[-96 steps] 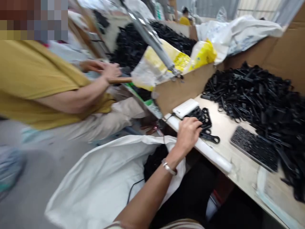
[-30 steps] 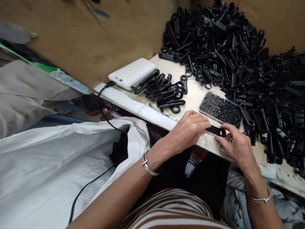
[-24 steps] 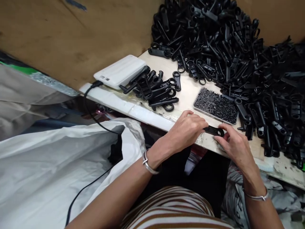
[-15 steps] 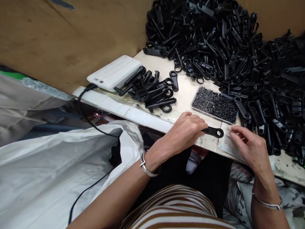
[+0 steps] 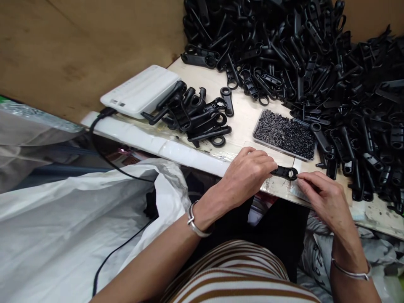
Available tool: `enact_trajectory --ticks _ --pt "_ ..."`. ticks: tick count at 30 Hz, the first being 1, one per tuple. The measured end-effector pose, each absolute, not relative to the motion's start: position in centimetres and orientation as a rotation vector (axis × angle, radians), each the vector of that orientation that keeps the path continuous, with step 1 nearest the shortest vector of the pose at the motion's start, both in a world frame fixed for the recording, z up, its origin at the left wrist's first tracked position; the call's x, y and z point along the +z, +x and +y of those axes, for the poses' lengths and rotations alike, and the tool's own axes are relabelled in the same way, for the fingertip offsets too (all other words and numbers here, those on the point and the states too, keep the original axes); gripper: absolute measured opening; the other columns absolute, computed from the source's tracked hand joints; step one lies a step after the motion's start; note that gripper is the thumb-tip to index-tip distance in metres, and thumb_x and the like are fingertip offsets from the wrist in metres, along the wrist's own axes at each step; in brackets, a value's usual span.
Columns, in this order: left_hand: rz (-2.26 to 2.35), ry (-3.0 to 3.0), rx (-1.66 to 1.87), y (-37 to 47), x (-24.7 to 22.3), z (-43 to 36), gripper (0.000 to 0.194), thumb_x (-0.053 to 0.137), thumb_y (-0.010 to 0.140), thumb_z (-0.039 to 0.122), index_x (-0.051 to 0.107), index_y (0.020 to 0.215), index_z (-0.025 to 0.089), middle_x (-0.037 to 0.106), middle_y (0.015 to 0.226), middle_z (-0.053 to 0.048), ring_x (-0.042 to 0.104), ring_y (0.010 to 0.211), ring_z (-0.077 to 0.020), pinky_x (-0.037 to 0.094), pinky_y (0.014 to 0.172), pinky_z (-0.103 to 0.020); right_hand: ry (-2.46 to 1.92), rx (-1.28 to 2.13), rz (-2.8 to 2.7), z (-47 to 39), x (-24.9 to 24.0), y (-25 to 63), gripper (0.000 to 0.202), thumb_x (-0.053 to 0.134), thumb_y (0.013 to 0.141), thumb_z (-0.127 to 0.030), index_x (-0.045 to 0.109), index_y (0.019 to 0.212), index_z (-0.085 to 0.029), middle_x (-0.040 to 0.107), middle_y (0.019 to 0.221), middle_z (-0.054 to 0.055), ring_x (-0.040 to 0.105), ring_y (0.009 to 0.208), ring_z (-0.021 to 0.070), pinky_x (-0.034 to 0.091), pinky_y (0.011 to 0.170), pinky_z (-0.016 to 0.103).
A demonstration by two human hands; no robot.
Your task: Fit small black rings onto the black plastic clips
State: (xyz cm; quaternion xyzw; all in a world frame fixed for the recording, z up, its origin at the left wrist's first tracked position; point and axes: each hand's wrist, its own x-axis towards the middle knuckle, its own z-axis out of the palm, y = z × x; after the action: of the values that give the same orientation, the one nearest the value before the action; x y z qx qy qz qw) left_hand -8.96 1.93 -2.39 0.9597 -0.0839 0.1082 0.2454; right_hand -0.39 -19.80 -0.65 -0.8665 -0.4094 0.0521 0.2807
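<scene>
My left hand [image 5: 249,170] is closed round one end of a black plastic part [image 5: 282,171], whose ring-shaped end sticks out to the right. At that ring, the thumb and forefinger of my right hand [image 5: 325,193] are pinched together, their tips at its edge. Whatever lies between those fingertips is too small or hidden to make out. Just beyond the part stands a shallow clear tray [image 5: 277,150] filled with tiny black pieces [image 5: 285,132].
A large heap of similar black parts [image 5: 284,54] covers the back and right of the table. A smaller pile [image 5: 198,113] lies at the left, against a white box-shaped device [image 5: 142,90] with a black cable [image 5: 105,153]. A white sack [image 5: 94,214] hangs below the table edge.
My right hand has moved left, bringing its fingertips from a gap away to the ring of the black plastic part. My left hand keeps its hold. The camera view has shifted slightly.
</scene>
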Motion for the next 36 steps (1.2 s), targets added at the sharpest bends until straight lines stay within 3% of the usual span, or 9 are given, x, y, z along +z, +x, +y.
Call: enact_trajectory --ticks 6,12,18,27,32,36 --pt "-0.267 2.531 0.316 -9.2 -1.8 2.5 0.003 0.063 0.087 0.018 0.065 0.089 0.016 0.069 0.093 -0.004 0.062 0.094 -0.0175 0.044 0.086 -0.032 -2.382 0.025 -1.071 -19.9 0.1 1.0 0.018 0.054 0.095 -0.031 0.068 0.097 -0.021 0.068 0.094 0.004 0.065 0.082 0.0191 0.049 0.077 0.03" --pt "-0.078 2.66 0.423 -7.8 -0.1 4.6 0.015 0.055 0.091 0.019 0.067 0.082 0.015 0.068 0.083 -0.006 0.06 0.082 -0.0197 0.045 0.077 -0.032 -2.502 -0.09 -1.098 -18.7 0.8 3.4 0.019 0.054 0.093 -0.029 0.07 0.097 -0.021 0.069 0.094 0.003 0.065 0.082 0.0208 0.049 0.076 0.033" --pt "0.032 2.913 0.242 -4.6 0.7 5.4 0.018 0.053 0.087 0.01 0.066 0.077 0.016 0.066 0.081 -0.006 0.055 0.084 -0.0223 0.04 0.072 -0.033 -2.756 -0.01 -1.19 -15.2 1.2 4.8 0.016 0.058 0.091 -0.019 0.071 0.099 -0.022 0.069 0.098 0.003 0.065 0.088 0.0227 0.046 0.075 0.032" --pt "0.013 2.934 0.052 -2.8 1.0 5.2 0.026 0.045 0.085 0.005 0.062 0.068 0.014 0.066 0.077 -0.008 0.057 0.084 -0.0217 0.034 0.078 -0.036 -2.919 0.203 -1.214 -11.4 1.7 6.6 0.012 0.059 0.092 -0.026 0.07 0.095 -0.025 0.07 0.093 0.004 0.063 0.09 0.025 0.037 0.062 0.03" --pt "0.105 2.959 0.075 -2.4 1.4 6.1 0.023 0.049 0.085 0.007 0.064 0.069 0.015 0.066 0.076 -0.008 0.058 0.083 -0.0223 0.033 0.076 -0.036 -2.974 0.247 -1.18 -10.9 1.5 7.0 0.012 0.056 0.09 -0.022 0.065 0.083 -0.023 0.068 0.083 0.003 0.063 0.082 0.0234 0.031 0.057 0.029" --pt "0.117 2.972 0.192 -1.5 1.2 6.6 0.019 0.051 0.085 0.006 0.065 0.075 0.014 0.067 0.081 -0.008 0.058 0.091 -0.0238 0.033 0.077 -0.036 -2.988 0.23 -1.197 -11.1 1.4 7.0 0.009 0.055 0.09 -0.022 0.063 0.087 -0.024 0.068 0.085 0.003 0.062 0.082 0.0237 0.028 0.056 0.029"
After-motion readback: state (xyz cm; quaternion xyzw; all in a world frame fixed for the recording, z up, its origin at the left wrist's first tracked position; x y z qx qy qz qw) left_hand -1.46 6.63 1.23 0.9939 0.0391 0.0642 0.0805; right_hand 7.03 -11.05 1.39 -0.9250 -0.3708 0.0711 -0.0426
